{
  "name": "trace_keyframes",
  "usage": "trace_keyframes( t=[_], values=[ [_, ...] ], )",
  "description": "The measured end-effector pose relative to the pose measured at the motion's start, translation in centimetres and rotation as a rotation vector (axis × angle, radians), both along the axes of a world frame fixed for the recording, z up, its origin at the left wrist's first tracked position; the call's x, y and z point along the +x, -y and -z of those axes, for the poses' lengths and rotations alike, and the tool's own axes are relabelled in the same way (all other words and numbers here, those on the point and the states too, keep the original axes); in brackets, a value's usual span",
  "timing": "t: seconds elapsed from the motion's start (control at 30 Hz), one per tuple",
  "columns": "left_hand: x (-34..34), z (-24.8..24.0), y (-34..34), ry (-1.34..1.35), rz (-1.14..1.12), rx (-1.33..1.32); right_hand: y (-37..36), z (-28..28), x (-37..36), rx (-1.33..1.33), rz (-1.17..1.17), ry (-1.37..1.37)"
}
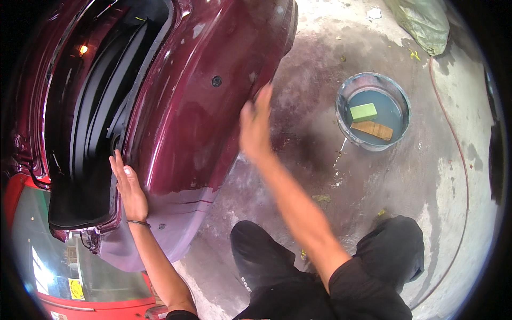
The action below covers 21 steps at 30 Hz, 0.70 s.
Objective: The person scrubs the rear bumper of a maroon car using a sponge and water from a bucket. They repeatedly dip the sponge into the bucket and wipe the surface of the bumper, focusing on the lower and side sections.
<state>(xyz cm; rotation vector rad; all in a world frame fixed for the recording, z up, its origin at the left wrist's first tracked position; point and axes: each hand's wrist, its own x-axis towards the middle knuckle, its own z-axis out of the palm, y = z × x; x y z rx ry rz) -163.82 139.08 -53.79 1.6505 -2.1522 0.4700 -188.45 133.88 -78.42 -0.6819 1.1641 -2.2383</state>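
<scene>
A maroon car bumper (202, 106) runs from the top of the view down to the lower left, beside an opening with black trim (106, 106). Its near end is a dull, pale purple patch (160, 229), while the rest looks wet and glossy. My left hand (130, 186) lies against the inner edge of the bodywork, fingers stretched out, with a dark band at the wrist. At the bumper's outer edge is my right hand (256, 125), smeared by motion. Its fingers are turned toward the panel, and whether anything is under them cannot be made out.
On the wet concrete floor (309, 176) to the right stands a bucket (341, 109) of cloudy water, holding a green block (364, 112) and a brown block (373, 129). A thin hose (463, 160) curves along the right. A red vehicle (90, 306) stands lower left; a pale green sack (424, 24) lies top right.
</scene>
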Motion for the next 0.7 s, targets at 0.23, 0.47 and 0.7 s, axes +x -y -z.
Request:
trace_keyframes(
  t=[0.23, 0.47, 0.7],
  values=[
    [1.1, -0.2, -0.9, 0.018, -0.022, -0.014, -6.4, -1.3, 9.5, 0.242, -0.083, -0.512],
    [-0.2, 0.1, -0.2, 0.032, -0.031, 0.003, 3.4, -5.0, -8.7, 0.185, 0.059, -0.336],
    [-0.3, -0.1, -0.3, 0.029, 0.008, -0.03, -7.9, -1.2, 14.0, 0.098, 0.028, -0.697]
  ],
)
